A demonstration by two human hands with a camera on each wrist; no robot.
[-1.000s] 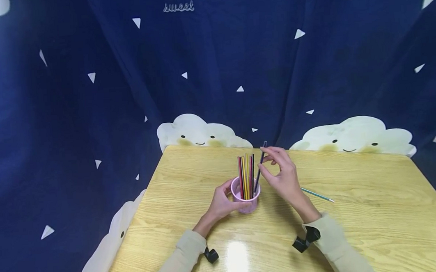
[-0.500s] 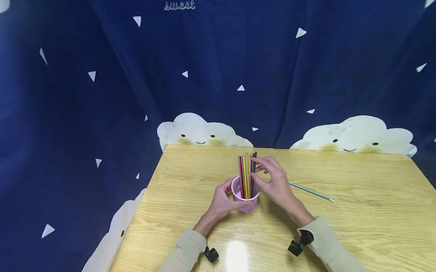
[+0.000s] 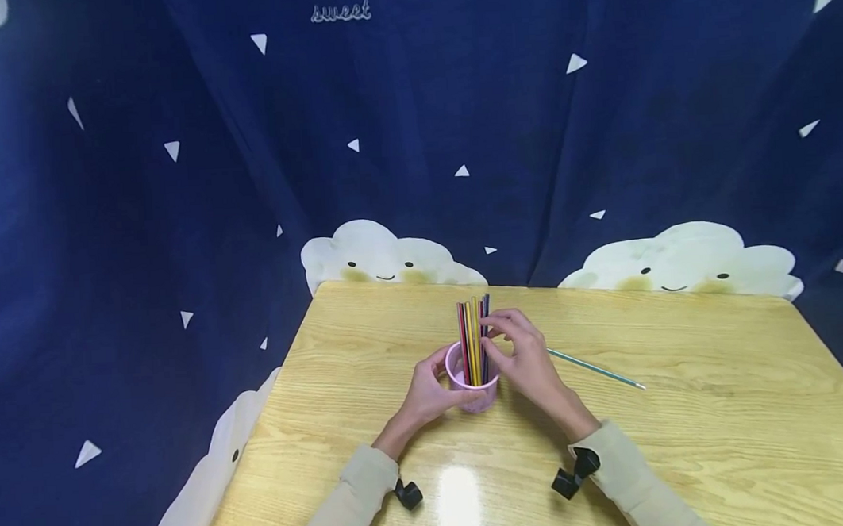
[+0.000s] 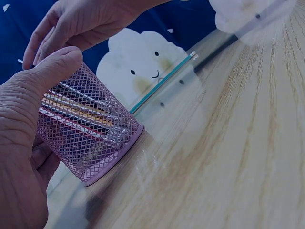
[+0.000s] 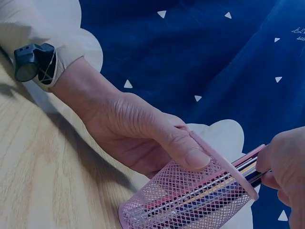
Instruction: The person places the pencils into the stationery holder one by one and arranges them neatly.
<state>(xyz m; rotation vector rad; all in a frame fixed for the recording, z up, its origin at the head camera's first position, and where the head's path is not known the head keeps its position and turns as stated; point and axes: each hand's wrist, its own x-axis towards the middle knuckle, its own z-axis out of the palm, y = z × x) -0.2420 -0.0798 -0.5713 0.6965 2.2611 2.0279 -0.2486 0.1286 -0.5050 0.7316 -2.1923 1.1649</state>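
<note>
A pink mesh pencil cup (image 3: 476,401) stands on the table, with several pencils (image 3: 471,324) upright in it, red, yellow and dark. My left hand (image 3: 426,391) grips the cup round its side, thumb on the near wall just below the rim, as the left wrist view also shows. At the cup's right side my right hand (image 3: 530,362) pinches a dark pencil (image 3: 486,301) above the rim, among the others. In the right wrist view its curled fingers (image 5: 281,167) partly cover the pencil ends. The pencils' lower parts show through the mesh.
A teal pencil (image 3: 595,367) lies on the wooden table (image 3: 722,406) to the right, partly behind my right hand. Behind the table's far edge hangs a dark blue curtain (image 3: 413,96) with white triangles and clouds.
My right hand has moved left and down, bringing the dark pencil from a slant at the rim to upright beside the others. The left hand has stayed on the cup.
</note>
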